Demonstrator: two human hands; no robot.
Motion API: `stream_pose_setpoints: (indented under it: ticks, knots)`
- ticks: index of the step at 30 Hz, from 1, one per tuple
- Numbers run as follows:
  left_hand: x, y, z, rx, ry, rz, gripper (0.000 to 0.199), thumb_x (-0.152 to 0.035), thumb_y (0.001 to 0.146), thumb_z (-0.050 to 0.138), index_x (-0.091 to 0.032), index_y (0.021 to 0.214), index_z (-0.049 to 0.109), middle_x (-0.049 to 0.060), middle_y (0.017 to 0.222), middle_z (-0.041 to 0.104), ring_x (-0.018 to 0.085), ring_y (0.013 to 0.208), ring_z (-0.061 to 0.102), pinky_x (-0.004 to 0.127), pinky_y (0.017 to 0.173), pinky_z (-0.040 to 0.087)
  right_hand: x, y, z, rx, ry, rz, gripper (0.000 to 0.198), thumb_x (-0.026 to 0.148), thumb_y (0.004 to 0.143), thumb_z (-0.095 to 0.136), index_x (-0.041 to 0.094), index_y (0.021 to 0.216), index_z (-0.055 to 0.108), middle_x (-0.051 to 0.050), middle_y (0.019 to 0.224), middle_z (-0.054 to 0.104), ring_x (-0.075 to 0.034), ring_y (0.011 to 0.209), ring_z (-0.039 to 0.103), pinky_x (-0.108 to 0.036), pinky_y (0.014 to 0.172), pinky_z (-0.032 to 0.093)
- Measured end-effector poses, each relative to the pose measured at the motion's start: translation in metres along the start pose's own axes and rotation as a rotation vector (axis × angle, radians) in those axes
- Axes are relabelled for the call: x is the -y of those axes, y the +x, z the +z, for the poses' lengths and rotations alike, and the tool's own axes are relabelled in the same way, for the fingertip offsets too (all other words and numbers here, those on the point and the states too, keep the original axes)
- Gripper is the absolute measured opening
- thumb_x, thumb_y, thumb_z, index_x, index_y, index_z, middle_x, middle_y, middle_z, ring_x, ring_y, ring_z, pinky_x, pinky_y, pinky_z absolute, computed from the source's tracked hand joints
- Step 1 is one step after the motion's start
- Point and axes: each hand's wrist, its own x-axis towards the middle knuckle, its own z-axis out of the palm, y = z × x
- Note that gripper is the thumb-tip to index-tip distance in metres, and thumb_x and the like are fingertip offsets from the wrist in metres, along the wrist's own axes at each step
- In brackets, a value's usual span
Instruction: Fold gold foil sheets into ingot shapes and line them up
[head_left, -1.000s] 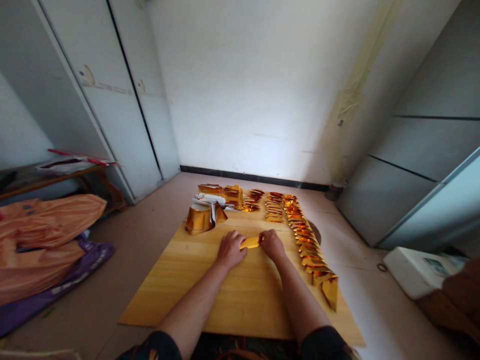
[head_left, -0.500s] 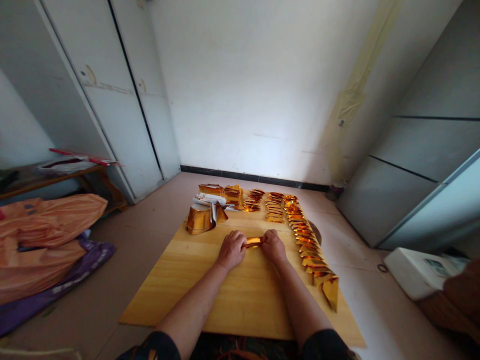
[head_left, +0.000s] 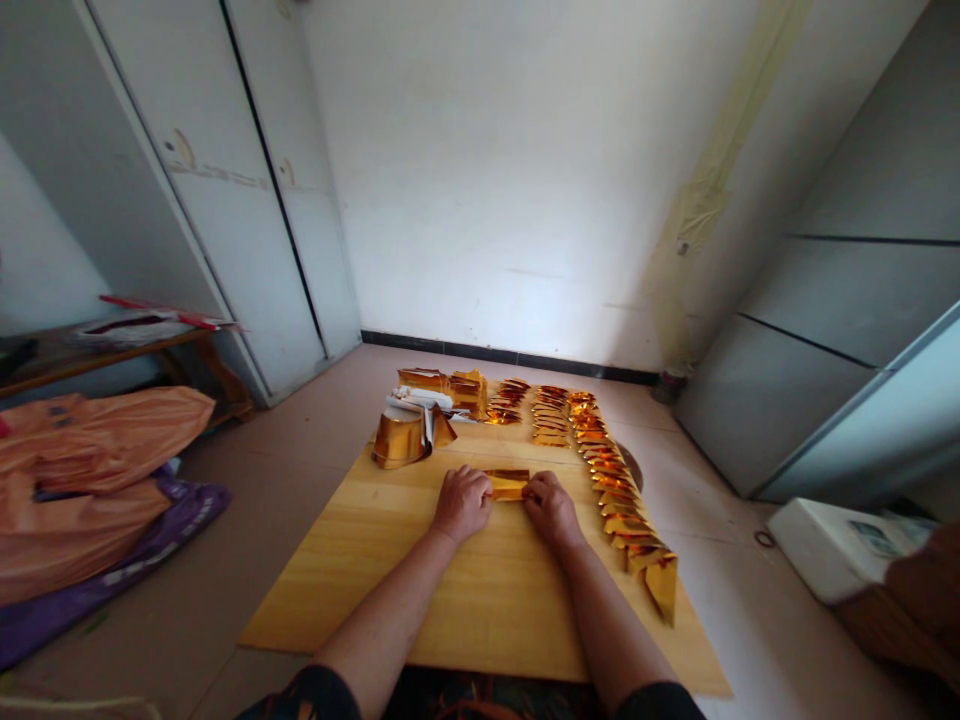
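Between my hands, over the middle of the wooden board (head_left: 450,600), is a strip of folded gold foil paper (head_left: 510,486). My left hand (head_left: 463,502) grips its left end with bent fingers, and my right hand (head_left: 553,507) pinches the right end. A lengthwise crease shows along the strip. Beyond my left hand lies a curled stack of gold foil paper (head_left: 397,440) beside a white paper bundle (head_left: 421,398). To the right of my right hand runs a long row of folded gold foil pieces (head_left: 619,490).
Shorter rows of folded foil (head_left: 550,415) lie at the board's far side, near a gold stack (head_left: 469,392). Orange cloth (head_left: 97,480) and a purple bag (head_left: 187,515) are on the left. A white box (head_left: 832,545) stands on the floor at right.
The foil strip looks wider now, with its back part raised behind the crease. My right hand has shifted slightly toward me; my left hand has hardly moved.
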Motion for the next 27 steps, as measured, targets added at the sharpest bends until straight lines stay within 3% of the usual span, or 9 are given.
stream_pose_setpoints:
  ticks: [7,13,20,27]
  knots:
    - [0.001,0.002,-0.001,0.002,-0.094,-0.065,0.014,-0.015,0.079,0.055,-0.019,0.068,0.063,0.003,0.088,0.068,0.018,0.088,0.055,0.030,0.082,0.039,-0.005,0.005,-0.006,0.108,0.034,0.007,0.018,0.019,0.085,0.053,0.018,0.076,0.070,-0.004,0.087,0.059,-0.013,0.081,0.057,-0.022,0.077,0.044]
    - [0.005,0.003,0.001,-0.020,-0.152,-0.071,0.018,-0.016,0.083,0.052,-0.018,0.068,0.062,0.004,0.086,0.066,0.017,0.088,0.055,0.028,0.082,0.041,-0.001,0.015,-0.007,0.132,-0.055,0.128,0.020,0.018,0.084,0.054,0.016,0.069,0.066,-0.003,0.079,0.059,-0.012,0.076,0.056,-0.019,0.071,0.041]
    - [0.008,0.006,0.009,-0.027,-0.040,-0.140,0.021,-0.017,0.083,0.050,-0.018,0.064,0.056,0.005,0.077,0.060,0.017,0.081,0.053,0.028,0.076,0.040,0.008,0.024,-0.003,0.124,-0.182,0.314,0.012,0.023,0.078,0.062,0.016,0.068,0.065,-0.002,0.078,0.061,-0.011,0.069,0.053,-0.019,0.063,0.036]
    - [0.005,0.006,0.008,-0.008,0.045,-0.180,0.016,-0.018,0.081,0.051,-0.018,0.067,0.056,0.005,0.079,0.059,0.018,0.083,0.053,0.029,0.075,0.038,0.011,0.027,-0.002,0.146,-0.250,0.345,0.009,0.021,0.077,0.060,0.016,0.072,0.066,-0.002,0.081,0.062,-0.010,0.067,0.051,-0.019,0.059,0.032]
